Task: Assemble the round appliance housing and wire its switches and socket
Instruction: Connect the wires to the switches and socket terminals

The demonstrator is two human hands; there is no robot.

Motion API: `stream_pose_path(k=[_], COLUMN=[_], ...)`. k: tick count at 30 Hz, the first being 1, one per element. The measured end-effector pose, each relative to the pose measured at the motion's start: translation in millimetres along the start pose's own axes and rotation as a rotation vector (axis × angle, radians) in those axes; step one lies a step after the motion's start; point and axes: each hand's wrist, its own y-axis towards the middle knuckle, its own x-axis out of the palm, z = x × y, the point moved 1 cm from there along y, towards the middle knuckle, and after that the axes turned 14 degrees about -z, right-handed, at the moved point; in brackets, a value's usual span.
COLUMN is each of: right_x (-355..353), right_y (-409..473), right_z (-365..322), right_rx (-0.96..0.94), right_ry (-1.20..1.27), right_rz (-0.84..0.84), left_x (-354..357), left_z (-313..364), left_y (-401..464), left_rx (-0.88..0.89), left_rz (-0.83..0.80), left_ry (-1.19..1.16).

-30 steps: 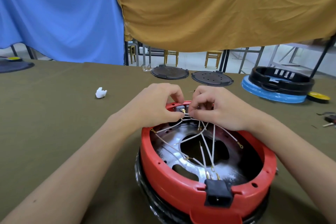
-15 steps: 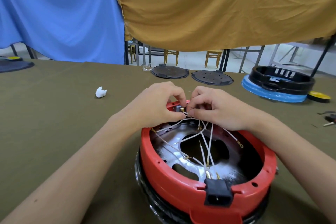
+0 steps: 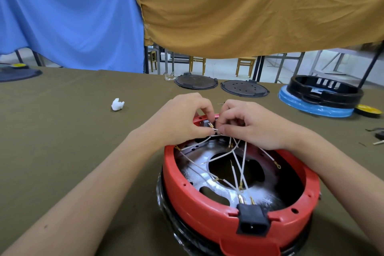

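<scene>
A round red housing (image 3: 199,210) stands open side up on a black base in front of me. A black power socket (image 3: 251,223) is set in its near rim. Several white wires (image 3: 239,164) with brass terminals cross over the silver plate inside. At the far rim, my left hand (image 3: 180,120) pinches a white wire with a brass terminal beside a grey switch part (image 3: 206,123). My right hand (image 3: 253,124) pinches the same bundle of wires just to the right. The fingertips of both hands nearly touch.
A crumpled white scrap (image 3: 117,104) lies on the olive tablecloth at the left. Two dark round plates (image 3: 196,81) (image 3: 244,88) sit at the far edge. A black ring on a blue disc (image 3: 320,97) stands at the right, with a yellow disc (image 3: 367,109) and small parts (image 3: 379,136) beside it.
Both hands stay at the far rim. The fingers have shifted slightly on the wire terminal, and the loose wires inside have swung a little.
</scene>
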Motion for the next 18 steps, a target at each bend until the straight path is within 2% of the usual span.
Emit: stream_pose_path(k=[18], right_x=[1.0], right_y=[1.0], right_z=[-9.9], right_rx=[0.053], right_ry=[-0.066], right_rz=[0.089], left_x=[2.9], left_z=[-9.7], left_y=[8.3], left_rx=[-0.015], left_rz=[0.072], left_ry=[-0.014])
